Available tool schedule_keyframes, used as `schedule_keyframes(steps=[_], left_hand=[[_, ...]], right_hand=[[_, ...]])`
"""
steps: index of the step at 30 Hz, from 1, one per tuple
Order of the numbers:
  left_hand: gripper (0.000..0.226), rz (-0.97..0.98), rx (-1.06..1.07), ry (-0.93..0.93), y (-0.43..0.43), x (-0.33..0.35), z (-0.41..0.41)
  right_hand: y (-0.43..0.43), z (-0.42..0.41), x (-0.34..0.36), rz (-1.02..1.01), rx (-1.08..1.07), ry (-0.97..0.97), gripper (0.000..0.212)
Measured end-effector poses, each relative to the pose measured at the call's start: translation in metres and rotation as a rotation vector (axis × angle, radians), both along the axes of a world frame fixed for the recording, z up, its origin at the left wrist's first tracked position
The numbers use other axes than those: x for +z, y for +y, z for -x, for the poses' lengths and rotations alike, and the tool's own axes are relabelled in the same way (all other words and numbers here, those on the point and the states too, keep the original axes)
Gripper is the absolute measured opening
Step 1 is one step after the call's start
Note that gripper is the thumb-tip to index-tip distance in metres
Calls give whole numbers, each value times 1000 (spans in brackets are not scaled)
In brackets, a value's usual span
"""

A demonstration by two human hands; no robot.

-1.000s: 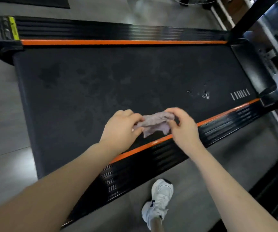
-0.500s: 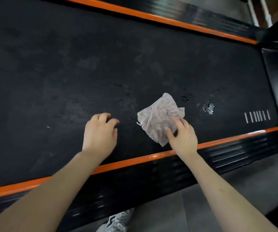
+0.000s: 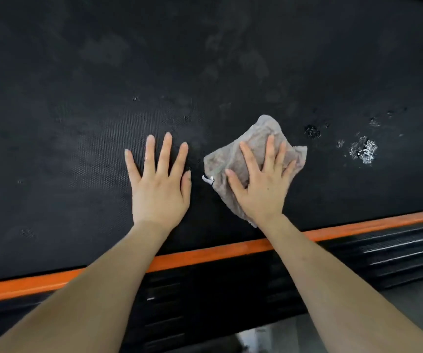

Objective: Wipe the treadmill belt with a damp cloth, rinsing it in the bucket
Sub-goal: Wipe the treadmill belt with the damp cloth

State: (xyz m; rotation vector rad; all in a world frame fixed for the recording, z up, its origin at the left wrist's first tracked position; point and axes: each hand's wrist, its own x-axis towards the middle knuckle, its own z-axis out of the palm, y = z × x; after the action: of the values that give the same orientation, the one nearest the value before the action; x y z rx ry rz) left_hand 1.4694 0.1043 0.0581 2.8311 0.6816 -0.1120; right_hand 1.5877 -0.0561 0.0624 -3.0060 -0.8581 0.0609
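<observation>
Wiping seems barely begun on the black textured treadmill belt (image 3: 78, 98).
Right hand (image 3: 261, 184) presses the crumpled grey cloth (image 3: 266, 126), fingers straight; left hand (image 3: 159, 184) lies flat, empty; white speckled smudges (image 3: 363, 150) unwiped.

The single head-worn camera looked steeply down, close above the treadmill belt (image 3: 205, 59); the orange side rail (image 3: 205, 253), seemingly nearest, crossed below.

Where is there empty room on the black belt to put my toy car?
Bare belt stretches left of the left hand and across the far side beyond both hands. It is crowded between the hands, where the cloth lies under the right hand, and wet spots sit right of it.
</observation>
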Motion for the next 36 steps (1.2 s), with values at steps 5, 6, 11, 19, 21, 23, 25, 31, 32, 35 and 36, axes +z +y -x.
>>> schedule_keyframes(steps=[5,6,11,19,21,23,25,31,32,35,36], left_hand=[[51,-21,10,-1,-1,-2,0],[51,-28,10,-6,0,-2,0],[50,-52,36,-64,1,-4,-1],[50,-58,52,-66,-1,-1,-2],[50,-62,52,-60,-2,0,-2],[50,-63,64,-63,-2,2,-2],[50,-63,72,-67,-3,2,-2],[53,-70,92,-39,-5,5,-1],[54,-69,98,-30,-5,6,-1],[58,-86,104,-6,-7,6,0],[59,-96,108,-1,-8,6,0]], right_hand=[[1,-1,4,30,8,58,67],[1,-2,4,27,19,65,68],[-11,-31,4,-13,326,62,66],[-14,-61,2,-49,584,103,62],[-14,-62,2,-71,592,106,61],[-13,-62,2,-92,609,102,58],[-13,-62,2,-99,622,90,57],[-13,-60,4,-108,628,81,57],[-13,-60,4,-111,629,85,56],[-15,-59,2,-113,635,106,52],[-15,-59,1,-115,633,106,51]])
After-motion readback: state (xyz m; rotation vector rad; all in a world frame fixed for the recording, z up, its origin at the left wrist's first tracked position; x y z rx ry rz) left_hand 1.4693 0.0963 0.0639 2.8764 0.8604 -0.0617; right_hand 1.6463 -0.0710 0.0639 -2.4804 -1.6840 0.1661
